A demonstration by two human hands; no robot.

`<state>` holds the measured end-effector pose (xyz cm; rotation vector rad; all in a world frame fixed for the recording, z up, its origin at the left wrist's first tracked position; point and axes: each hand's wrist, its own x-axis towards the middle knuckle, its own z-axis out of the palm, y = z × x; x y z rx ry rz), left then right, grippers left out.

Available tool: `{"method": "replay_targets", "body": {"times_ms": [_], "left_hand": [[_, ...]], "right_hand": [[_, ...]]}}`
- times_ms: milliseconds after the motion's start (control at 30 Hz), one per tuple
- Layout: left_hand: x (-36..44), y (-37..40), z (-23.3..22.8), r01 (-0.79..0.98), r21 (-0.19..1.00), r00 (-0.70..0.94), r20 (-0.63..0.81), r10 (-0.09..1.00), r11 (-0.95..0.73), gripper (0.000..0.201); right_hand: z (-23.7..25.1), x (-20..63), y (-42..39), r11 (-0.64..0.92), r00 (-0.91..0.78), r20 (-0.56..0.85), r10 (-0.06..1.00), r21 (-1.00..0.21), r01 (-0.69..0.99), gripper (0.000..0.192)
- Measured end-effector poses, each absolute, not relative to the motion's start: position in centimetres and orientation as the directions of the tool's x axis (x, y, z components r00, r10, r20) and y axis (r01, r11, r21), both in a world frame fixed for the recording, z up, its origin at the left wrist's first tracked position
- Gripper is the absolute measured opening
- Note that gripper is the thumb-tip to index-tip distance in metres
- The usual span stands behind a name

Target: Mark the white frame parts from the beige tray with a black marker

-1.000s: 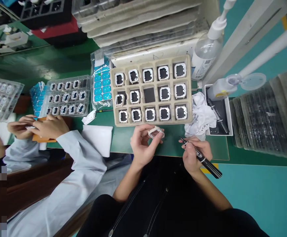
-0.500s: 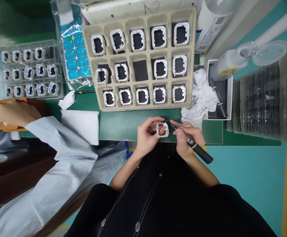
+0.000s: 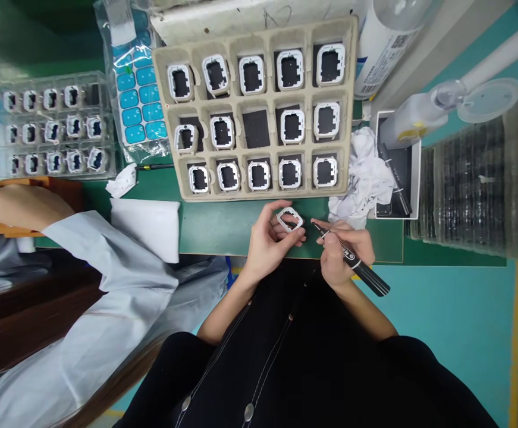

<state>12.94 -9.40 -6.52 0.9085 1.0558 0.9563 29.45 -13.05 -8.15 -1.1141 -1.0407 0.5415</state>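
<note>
My left hand (image 3: pixel 267 241) grips a white watch case frame (image 3: pixel 281 221) by its edges, just above the front of the green table. Between the thumb and fingers of my right hand (image 3: pixel 345 246) is a black marker pen (image 3: pixel 368 275), its tip pointing up and left toward the frame but apart from it. Beyond both hands lies a beige moulded tray (image 3: pixel 223 195) with similar white frames in its compartments. One compartment (image 3: pixel 256 129) in the middle row shows only its dark lining.
A co-worker's hand (image 3: pixel 27 205) is at the left, beside a clear tray (image 3: pixel 111 156) of frames. A folded white cloth (image 3: pixel 145 229), a bag of blue pieces (image 3: pixel 134 98), crumpled white cloth (image 3: pixel 359 178), a white box (image 3: pixel 414 196) with a bottle, and stacked trays (image 3: pixel 459 184) surround the workspace.
My left hand has turned the frame and raised it slightly, so its open face shows more. My right hand with the marker pen has shifted a little to the right.
</note>
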Motion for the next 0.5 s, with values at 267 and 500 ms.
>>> {"method": "replay_targets", "body": {"times_ms": [267,500], "left_hand": [[12.69,-9.62,-6.86,0.028,0.997,0.238,-0.079,0.968,0.075,0.055],[12.99,-10.3,-7.19,0.033,0.998,0.237,-0.064,0.969,0.058,0.061]], "right_hand": [[-8.12,29.66,-13.03,0.383,0.336,0.416,0.845,-0.909,0.162,0.009],[-7.5,29.56,-12.46,0.413,0.289,0.471,0.833,-0.878,0.24,0.012]]}}
